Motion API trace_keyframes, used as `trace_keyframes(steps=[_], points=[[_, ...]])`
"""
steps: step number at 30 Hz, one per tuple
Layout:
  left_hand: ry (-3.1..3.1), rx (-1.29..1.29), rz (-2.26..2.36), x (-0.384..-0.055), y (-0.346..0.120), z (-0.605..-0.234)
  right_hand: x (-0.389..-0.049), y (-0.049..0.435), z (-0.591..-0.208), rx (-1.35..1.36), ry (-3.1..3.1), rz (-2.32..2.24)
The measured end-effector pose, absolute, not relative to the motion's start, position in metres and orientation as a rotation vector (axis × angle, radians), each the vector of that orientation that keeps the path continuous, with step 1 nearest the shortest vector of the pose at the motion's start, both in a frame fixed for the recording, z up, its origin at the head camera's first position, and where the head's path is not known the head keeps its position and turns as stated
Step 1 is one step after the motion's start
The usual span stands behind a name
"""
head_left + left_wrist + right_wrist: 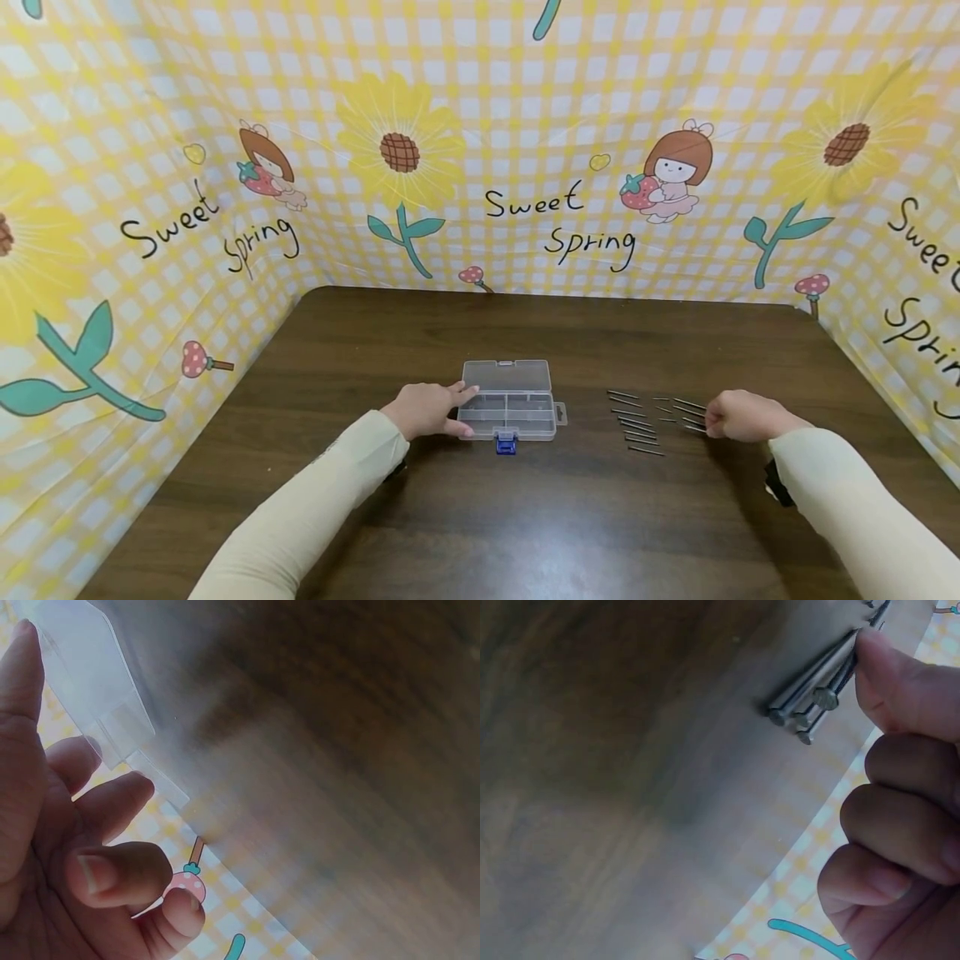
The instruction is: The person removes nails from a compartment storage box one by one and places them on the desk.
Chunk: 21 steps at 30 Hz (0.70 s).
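Observation:
A clear plastic compartment box lies on the table with its lid raised at the back and a blue latch at the front. My left hand holds it at the left side, thumb at the front corner and fingertips near the hinge. In the left wrist view the other fingers are loosely bent beside the lid. My right hand pinches a metal nail between thumb and forefinger, just over other nails on the table; the forefinger is largely hidden in the right wrist view.
Several long nails lie in a slanted column right of the box, with a few shorter ones between them and my right hand. A clear hanging tab sticks out from the box's right side. Patterned cloth walls the brown table.

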<state>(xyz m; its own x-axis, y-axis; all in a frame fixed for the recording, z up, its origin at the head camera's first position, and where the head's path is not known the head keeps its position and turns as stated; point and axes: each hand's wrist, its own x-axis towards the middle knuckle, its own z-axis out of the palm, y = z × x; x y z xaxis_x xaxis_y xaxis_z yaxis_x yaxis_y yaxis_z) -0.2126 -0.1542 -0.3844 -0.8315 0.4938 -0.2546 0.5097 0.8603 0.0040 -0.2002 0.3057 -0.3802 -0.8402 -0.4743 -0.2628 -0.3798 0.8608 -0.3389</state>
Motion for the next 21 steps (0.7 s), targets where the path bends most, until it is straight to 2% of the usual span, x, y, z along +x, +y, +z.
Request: trace_keyframes(steps=[21], points=[[2.785, 0.790, -0.121, -0.2139, -0.1528, -0.3847, -0.1939, 0.3076, -0.3877, -0.523, 2.779, -0.331]])
